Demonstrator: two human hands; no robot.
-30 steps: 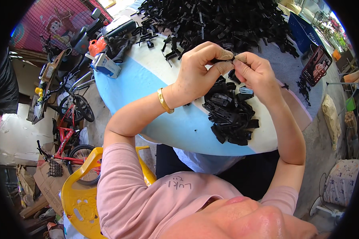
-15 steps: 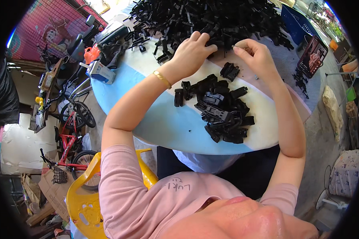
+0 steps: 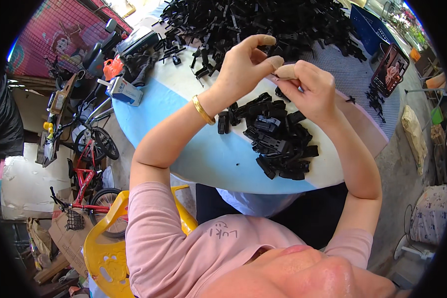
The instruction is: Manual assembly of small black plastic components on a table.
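Observation:
My left hand (image 3: 244, 64) is raised over the far part of the table, its fingers curled and thumb reaching toward my right hand. Whatever lies between its thumb and fingers cannot be told from the black parts behind. My right hand (image 3: 310, 88) is closed in a pinch on a small thin dark piece (image 3: 275, 76), just below my left thumb. Tan covers wrap some fingertips. Beyond both hands spreads a large heap of black plastic parts (image 3: 233, 25). A smaller pile of black plastic assemblies (image 3: 275, 139) lies nearer me, with one assembly (image 3: 223, 122) at its left.
The round table (image 3: 203, 164) has a blue and pale covering. At right stand a phone (image 3: 390, 69) and a blue basket (image 3: 370, 32); black bits lie near the phone. A small white-blue box (image 3: 125, 91) sits at the left edge. A yellow chair (image 3: 107, 248) and red bicycle (image 3: 84, 181) are left.
My right hand has moved left and down, and my left hand has shifted slightly right, bringing their fingertips together. The right hand now covers most of the loose black assembly beneath it.

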